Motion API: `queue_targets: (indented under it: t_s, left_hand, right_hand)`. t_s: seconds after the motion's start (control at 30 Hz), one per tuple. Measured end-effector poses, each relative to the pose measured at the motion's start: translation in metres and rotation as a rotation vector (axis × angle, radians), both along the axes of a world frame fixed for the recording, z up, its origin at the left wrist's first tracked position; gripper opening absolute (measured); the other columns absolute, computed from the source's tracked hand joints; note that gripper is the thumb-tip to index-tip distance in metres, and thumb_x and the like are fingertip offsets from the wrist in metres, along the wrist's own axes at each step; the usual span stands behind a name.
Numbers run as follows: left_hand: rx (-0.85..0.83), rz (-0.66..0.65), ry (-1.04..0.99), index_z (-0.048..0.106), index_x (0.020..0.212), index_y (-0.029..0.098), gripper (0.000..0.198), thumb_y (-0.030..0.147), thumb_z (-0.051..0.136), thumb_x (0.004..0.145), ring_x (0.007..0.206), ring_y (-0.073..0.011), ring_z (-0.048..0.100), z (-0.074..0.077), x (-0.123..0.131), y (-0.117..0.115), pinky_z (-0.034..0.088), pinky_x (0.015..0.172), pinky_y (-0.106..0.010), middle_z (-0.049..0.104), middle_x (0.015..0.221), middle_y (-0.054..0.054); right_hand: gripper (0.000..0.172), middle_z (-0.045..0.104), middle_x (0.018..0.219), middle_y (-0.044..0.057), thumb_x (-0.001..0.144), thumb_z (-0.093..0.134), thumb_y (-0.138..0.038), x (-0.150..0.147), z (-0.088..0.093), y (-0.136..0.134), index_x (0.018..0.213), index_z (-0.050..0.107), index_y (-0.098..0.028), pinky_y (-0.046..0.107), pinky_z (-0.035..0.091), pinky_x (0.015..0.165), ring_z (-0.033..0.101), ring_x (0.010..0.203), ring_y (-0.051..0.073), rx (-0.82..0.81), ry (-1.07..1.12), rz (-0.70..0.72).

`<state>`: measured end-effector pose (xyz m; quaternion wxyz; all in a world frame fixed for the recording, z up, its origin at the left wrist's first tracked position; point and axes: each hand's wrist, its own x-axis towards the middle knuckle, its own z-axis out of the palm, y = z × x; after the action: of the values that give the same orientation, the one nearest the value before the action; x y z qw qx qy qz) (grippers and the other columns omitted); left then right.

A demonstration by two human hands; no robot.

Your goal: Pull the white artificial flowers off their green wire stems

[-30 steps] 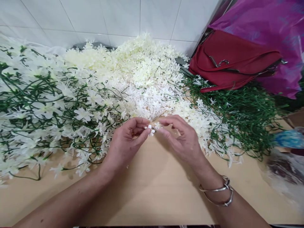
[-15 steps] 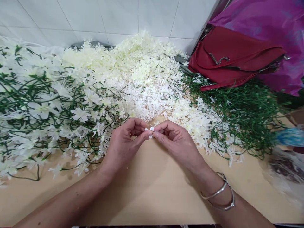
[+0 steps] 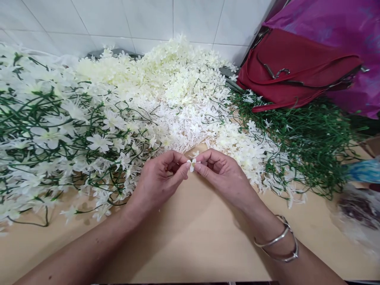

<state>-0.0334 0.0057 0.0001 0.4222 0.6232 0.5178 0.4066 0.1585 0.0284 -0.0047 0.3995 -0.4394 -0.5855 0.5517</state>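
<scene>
Between my fingertips is a small white artificial flower point(image 3: 192, 164), its petals partly covered by my fingers. My left hand point(image 3: 164, 178) pinches it from the left with thumb and forefinger. From the right, my right hand point(image 3: 221, 174) pinches the same flower; silver bangles circle that wrist. Both hands are held above the bare table point(image 3: 190, 237). Just beyond them lie loose cream-white flower heads point(image 3: 240, 152) and a heap of thin white stamen-like pieces point(image 3: 190, 126).
White flowers on green stems point(image 3: 53, 138) are piled at the left. Cream flower heads point(image 3: 175, 67) rise against the tiled wall point(image 3: 192, 19). Green stems point(image 3: 308, 138) lie at the right, below a red handbag point(image 3: 297, 67) and a purple bag point(image 3: 338, 31). A clear plastic bag point(image 3: 359, 213) sits farther right.
The flower has turned, so its petals now face me more openly. Both hands have shifted slightly right and still pinch it.
</scene>
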Motion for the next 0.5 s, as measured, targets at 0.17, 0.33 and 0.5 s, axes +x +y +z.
queue_targets:
  t_s: [0.17,0.33,0.5]
  left_hand:
    - [-0.028,0.007,-0.071,0.065,0.091,0.020,0.019,0.037,0.067,0.098,0.067,-0.0127,0.064,0.0039,0.0021,-0.0008,0.048,0.062,-0.024,0.069,0.073,0.000]
    - [-0.049,-0.008,-0.131,0.065,0.093,0.021,0.020,0.039,0.067,0.099,0.071,-0.0138,0.067,0.0071,0.0032,-0.0026,0.049,0.063,-0.024,0.072,0.075,-0.001]
    - [-0.072,-0.020,-0.196,0.066,0.093,0.021,0.019,0.039,0.068,0.098,0.076,-0.0149,0.067,0.0053,0.0049,-0.0029,0.052,0.070,-0.026,0.072,0.082,-0.002]
  right_hand:
    - [0.013,0.069,0.092,0.001,0.092,0.071,-0.029,-0.0021,0.0007,-0.0032,0.104,0.069,-0.024,0.033,0.053,0.080,0.062,0.084,0.016,0.079,0.007,-0.010]
    - [0.021,0.072,0.113,0.004,0.095,0.070,-0.024,-0.0019,0.0006,-0.0072,0.115,0.072,-0.027,0.036,0.052,0.093,0.064,0.098,0.018,0.236,-0.036,-0.009]
    - [0.013,0.071,0.092,0.002,0.095,0.070,-0.027,-0.0001,0.0004,-0.0065,0.107,0.073,-0.026,0.035,0.053,0.083,0.063,0.086,0.018,0.193,-0.015,-0.032]
